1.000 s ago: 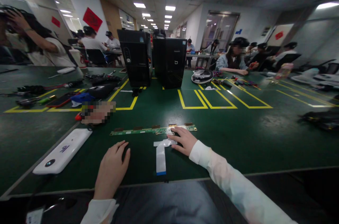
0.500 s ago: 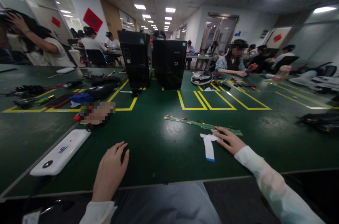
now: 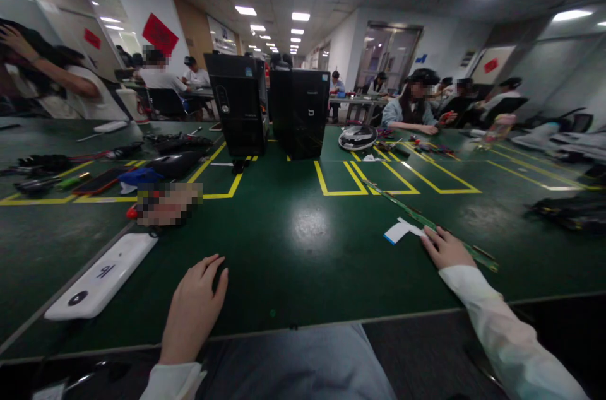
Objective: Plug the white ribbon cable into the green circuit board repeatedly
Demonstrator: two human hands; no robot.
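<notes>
A long, narrow green circuit board [image 3: 411, 211] lies slantwise on the green tabletop at the right. My right hand [image 3: 447, 250] is closed on its middle, fingertips at the near edge; the thumb side is partly hidden. From the board beside my fingertips sticks out a white flat ribbon cable [image 3: 399, 231] with a blue end, pointing left. My left hand [image 3: 196, 299] rests near the front edge of the table, holding nothing, its thumb apart from its slightly bent fingers.
A white power bank marked 16 [image 3: 101, 277] lies left of my left hand. Two black computer towers [image 3: 237, 106] stand at the back centre. Yellow tape rectangles [image 3: 343, 192] mark the table. Tools and cables [image 3: 177, 141] lie at the left. A co-worker [image 3: 416, 103] sits across, at the right.
My right hand has moved right, taking the circuit board and ribbon cable along. The board has turned to a steeper slant, and the cable end has swung leftward. My left hand stays in place.
</notes>
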